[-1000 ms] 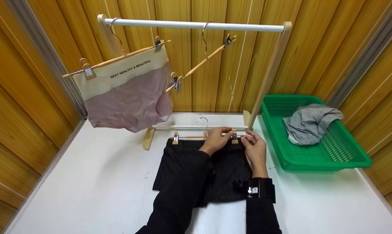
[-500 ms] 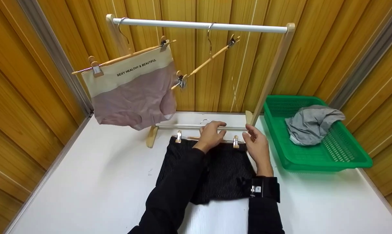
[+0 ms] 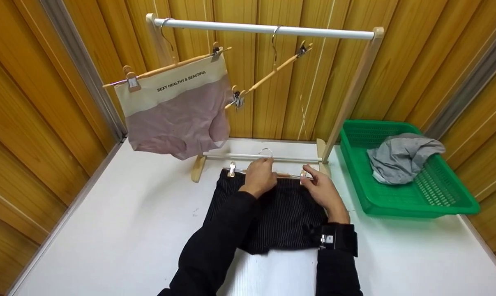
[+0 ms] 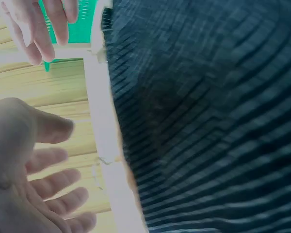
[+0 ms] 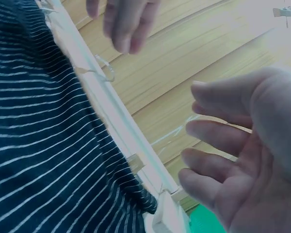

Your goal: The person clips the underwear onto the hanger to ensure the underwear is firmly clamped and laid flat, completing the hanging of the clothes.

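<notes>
Black pinstriped shorts (image 3: pixel 289 218) lie on the white tabletop, their waistband clipped to a wooden hanger (image 3: pixel 288 175). The left clip (image 3: pixel 231 169) grips one side of the waistband. My left hand (image 3: pixel 259 177) is over the hanger's middle, just below its metal hook (image 3: pixel 266 151). In the left wrist view, that hand's thumb (image 4: pixel 56 127) and fingers stand apart with nothing between them. My right hand (image 3: pixel 325 191) is at the hanger's right end, its fingertips overlapping the right clip (image 3: pixel 303 176). The right wrist view shows its fingers (image 5: pixel 218 136) loosely bent, holding nothing.
A rack with a white top rail (image 3: pixel 252 27) stands behind. From it hang pink-and-cream briefs (image 3: pixel 178 111) on a clip hanger and a bare clip hanger (image 3: pixel 272 74). A green basket (image 3: pixel 354 181) at right holds a grey cloth (image 3: pixel 404 158). Wood-panel walls enclose the table.
My left hand has left the right clip and moved left to the hanger's middle. My right hand let go of the hanger's end, opened, then came back near the clip. The head view shifted slightly.
</notes>
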A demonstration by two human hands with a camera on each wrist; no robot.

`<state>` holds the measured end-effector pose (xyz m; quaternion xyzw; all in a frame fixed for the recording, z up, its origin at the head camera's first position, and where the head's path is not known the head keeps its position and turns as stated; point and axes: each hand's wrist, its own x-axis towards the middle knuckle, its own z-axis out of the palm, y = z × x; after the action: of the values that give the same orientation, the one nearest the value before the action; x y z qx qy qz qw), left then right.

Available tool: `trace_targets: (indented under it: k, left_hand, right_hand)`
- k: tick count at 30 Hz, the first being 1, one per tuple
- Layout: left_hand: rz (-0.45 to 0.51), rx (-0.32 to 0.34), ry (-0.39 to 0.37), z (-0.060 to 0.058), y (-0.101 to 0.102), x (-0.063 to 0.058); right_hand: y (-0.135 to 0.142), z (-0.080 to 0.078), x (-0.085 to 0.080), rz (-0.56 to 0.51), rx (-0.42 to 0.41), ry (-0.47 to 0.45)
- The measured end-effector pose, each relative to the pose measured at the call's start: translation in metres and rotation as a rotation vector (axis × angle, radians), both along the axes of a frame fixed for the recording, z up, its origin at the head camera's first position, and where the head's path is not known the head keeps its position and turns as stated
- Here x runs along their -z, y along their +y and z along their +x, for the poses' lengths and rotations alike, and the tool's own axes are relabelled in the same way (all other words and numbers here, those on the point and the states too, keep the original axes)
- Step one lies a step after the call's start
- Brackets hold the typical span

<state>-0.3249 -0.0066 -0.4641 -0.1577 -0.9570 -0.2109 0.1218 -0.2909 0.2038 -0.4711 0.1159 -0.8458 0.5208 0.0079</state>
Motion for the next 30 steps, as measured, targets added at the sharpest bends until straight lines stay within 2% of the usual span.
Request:
trace_targets:
  k: [5, 11, 22, 30]
  left_hand:
    - [-0.108, -0.03, -0.047, 0.002, -0.003, 0.013]
    - [-0.137, -0.036, -0.113, 0.003, -0.004, 0.02]
    - [-0.158, -0.066, -0.127, 0.003, -0.006, 0.028]
    - [-0.209, -0.09, -0.107, -0.006, -0.008, 0.027]
  right_hand:
    - [0.002, -0.002, 0.01, 0.076, -0.051, -0.012]
    - [0.001, -0.005, 0.019, 0.103, -0.056, -0.029]
    - [-0.005, -0.008, 0.026, 0.116, -0.044, -0.049]
    - [-0.01, -0.009, 0.031, 0.193, -0.113, -0.101]
